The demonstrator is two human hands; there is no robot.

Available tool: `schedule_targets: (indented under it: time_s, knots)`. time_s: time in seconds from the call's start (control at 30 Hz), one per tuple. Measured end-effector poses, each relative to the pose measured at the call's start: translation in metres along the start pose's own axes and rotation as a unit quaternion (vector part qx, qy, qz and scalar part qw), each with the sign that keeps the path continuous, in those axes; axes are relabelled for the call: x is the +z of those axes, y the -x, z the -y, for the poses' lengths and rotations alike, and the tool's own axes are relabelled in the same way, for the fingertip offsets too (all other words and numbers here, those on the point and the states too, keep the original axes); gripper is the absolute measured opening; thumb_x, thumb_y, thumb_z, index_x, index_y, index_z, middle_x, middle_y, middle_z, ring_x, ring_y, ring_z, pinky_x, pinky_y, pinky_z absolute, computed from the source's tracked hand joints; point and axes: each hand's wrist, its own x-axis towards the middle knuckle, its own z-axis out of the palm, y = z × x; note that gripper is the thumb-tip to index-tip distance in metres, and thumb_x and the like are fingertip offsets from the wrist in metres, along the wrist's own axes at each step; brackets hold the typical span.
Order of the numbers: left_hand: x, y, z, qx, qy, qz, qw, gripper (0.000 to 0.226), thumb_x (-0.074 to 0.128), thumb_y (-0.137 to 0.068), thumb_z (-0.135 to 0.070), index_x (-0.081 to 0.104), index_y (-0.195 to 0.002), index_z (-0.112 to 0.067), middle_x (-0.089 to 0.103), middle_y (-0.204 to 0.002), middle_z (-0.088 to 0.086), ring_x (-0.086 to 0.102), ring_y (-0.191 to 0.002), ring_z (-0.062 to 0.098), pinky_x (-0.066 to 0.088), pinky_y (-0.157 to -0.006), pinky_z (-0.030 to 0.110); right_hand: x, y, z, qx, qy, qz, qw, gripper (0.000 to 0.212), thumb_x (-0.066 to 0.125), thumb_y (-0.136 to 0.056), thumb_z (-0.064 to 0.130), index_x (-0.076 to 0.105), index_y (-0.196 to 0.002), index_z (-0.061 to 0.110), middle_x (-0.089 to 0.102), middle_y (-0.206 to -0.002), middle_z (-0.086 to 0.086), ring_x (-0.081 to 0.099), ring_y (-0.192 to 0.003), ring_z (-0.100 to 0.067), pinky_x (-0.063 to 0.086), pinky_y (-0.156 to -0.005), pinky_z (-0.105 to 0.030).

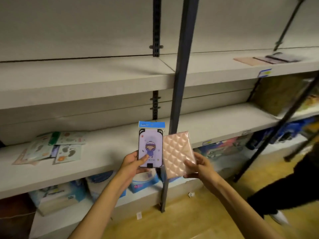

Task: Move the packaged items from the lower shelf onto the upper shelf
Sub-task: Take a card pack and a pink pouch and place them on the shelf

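Note:
My left hand (133, 162) grips a lilac packaged case (151, 145) with a cartoon figure and a blue header card, held upright in front of the lower shelf (110, 147). Beside it, my right hand (198, 165) holds a pink quilted packaged case (177, 149), tilted a little to the right. The two packages nearly touch at their inner edges. Several green and white packaged sheets (53, 147) lie flat on the lower shelf at the left. On the upper shelf (96, 73), far right, lie a few flat packages (269, 59).
A dark metal upright (181, 66) runs down the middle just behind the pink case. Boxed goods (96, 185) fill the bottom shelf near the floor. A person's dark trouser leg and white shoe (279, 219) stand on the wooden floor at the right.

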Motion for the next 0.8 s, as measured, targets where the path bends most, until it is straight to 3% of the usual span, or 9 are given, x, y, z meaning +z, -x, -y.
schedule_targets:
  time_s: [0.27, 0.33, 0.43, 0.57, 0.7, 0.8]
  knots:
    - [0.146, -0.001, -0.011, 0.092, -0.127, 0.080, 0.984, 0.023, 0.062, -0.097, -0.017, 0.061, -0.120, -0.018, 0.076, -0.104, 0.009, 0.076, -0.077, 0.027, 0.061, -0.055, 0.032, -0.128, 0.020, 0.036, -0.045, -0.018, -0.073, 0.996, 0.031, 0.067, -0.090, 0.008, 0.063, -0.120, 0.014, 0.070, -0.112, -0.015, 0.071, -0.095, -0.034, 0.060, -0.068, -0.047]
    - [0.175, -0.007, -0.020, 0.120, -0.173, 0.096, 0.973, 0.017, 0.060, -0.099, -0.025, 0.060, -0.116, -0.024, 0.077, -0.098, 0.004, 0.074, -0.066, 0.030, 0.059, -0.054, 0.032, -0.153, 0.019, 0.048, -0.064, -0.027, -0.089, 0.994, 0.031, 0.065, -0.090, 0.006, 0.062, -0.121, 0.010, 0.070, -0.111, -0.016, 0.071, -0.094, -0.033, 0.060, -0.067, -0.045]
    - [0.216, -0.021, -0.039, 0.174, -0.233, 0.076, 0.954, 0.011, 0.057, -0.100, -0.029, 0.059, -0.108, -0.022, 0.071, -0.079, 0.000, 0.062, -0.053, 0.015, 0.053, -0.051, 0.026, -0.187, 0.011, 0.069, -0.090, -0.032, -0.102, 0.990, 0.032, 0.065, -0.090, 0.008, 0.062, -0.122, 0.012, 0.071, -0.113, -0.013, 0.071, -0.097, -0.031, 0.059, -0.067, -0.042]
    - [0.274, -0.045, -0.069, 0.230, -0.228, 0.068, 0.944, 0.011, 0.055, -0.101, -0.030, 0.060, -0.109, -0.024, 0.061, -0.071, -0.010, 0.049, -0.049, 0.002, 0.043, -0.048, 0.018, -0.232, -0.011, 0.108, -0.127, -0.024, -0.114, 0.985, 0.030, 0.064, -0.092, 0.008, 0.063, -0.121, 0.014, 0.072, -0.111, -0.011, 0.070, -0.098, -0.032, 0.060, -0.069, -0.045]
    - [0.330, -0.080, -0.098, 0.262, -0.218, 0.066, 0.938, 0.011, 0.053, -0.102, -0.030, 0.059, -0.106, -0.021, 0.058, -0.067, -0.011, 0.046, -0.049, 0.006, 0.040, -0.049, 0.019, -0.278, -0.039, 0.157, -0.151, -0.021, -0.127, 0.980, 0.025, 0.063, -0.092, 0.007, 0.064, -0.116, 0.012, 0.071, -0.109, -0.017, 0.070, -0.088, -0.030, 0.061, -0.062, -0.037]
    - [0.371, -0.111, -0.121, 0.283, -0.200, 0.047, 0.937, 0.010, 0.054, -0.101, -0.028, 0.059, -0.104, -0.020, 0.060, -0.074, -0.009, 0.046, -0.050, 0.008, 0.040, -0.050, 0.025, -0.313, -0.063, 0.197, -0.173, -0.002, -0.122, 0.977, 0.026, 0.063, -0.092, 0.008, 0.064, -0.117, 0.010, 0.071, -0.107, -0.015, 0.068, -0.087, -0.030, 0.062, -0.064, -0.040]
